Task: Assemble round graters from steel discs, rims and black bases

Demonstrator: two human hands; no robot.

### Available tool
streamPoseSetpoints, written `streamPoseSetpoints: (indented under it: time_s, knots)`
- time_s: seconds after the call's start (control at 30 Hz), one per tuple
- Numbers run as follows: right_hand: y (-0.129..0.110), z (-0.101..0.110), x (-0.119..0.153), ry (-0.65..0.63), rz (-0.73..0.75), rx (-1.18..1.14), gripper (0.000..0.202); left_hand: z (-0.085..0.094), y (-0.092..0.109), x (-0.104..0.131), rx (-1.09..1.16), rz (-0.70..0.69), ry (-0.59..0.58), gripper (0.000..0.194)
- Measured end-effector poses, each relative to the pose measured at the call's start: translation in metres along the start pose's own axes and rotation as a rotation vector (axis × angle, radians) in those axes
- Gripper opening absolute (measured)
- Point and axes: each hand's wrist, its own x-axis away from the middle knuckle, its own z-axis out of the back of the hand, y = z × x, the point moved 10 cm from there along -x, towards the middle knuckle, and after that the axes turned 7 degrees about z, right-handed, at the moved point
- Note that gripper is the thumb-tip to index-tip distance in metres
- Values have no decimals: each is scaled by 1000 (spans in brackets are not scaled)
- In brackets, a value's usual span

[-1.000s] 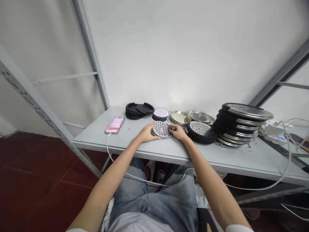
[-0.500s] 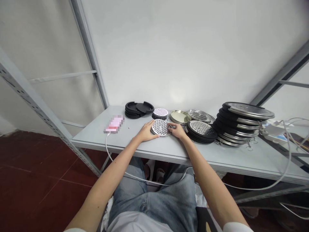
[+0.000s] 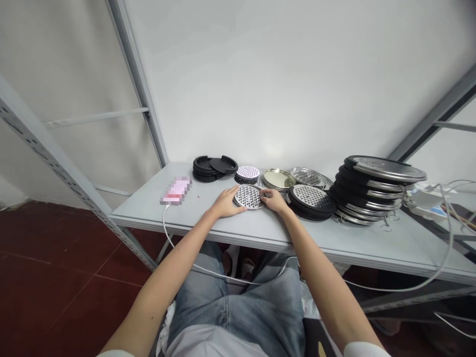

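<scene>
A round metal disc with a pattern of holes (image 3: 248, 197) lies on the grey table in front of me. My left hand (image 3: 226, 202) grips its left edge, thumb along the near side and fingers at the far side. On the right edge, my right hand (image 3: 273, 200) holds the disc with bent fingers. Just behind it stands a small stack with a pale perforated top (image 3: 248, 172). Close to my right hand is a stack of black discs topped by a perforated plate (image 3: 311, 197). Shiny round lids (image 3: 278, 178) lie behind that hand.
Black rings (image 3: 206, 168) are stacked at the back left. A blurred pink phone (image 3: 177, 191) with a white cable lies at the left. A tall stack of black and metal discs (image 3: 368, 193) stands at the right. Metal posts frame the table (image 3: 401, 248).
The disc now lies flatter between my hands, where it was slightly raised. My hands have barely moved.
</scene>
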Motion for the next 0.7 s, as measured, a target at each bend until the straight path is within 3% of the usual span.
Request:
streamPoseSetpoints:
  time_s: [0.5, 0.7]
  knots:
    - [6, 4, 6, 90, -38, -70, 34, -2, -1, 1, -20, 90, -50, 92]
    - [-1, 13, 13, 146, -63, -18, 36, -4, -5, 1, -11, 107, -62, 103]
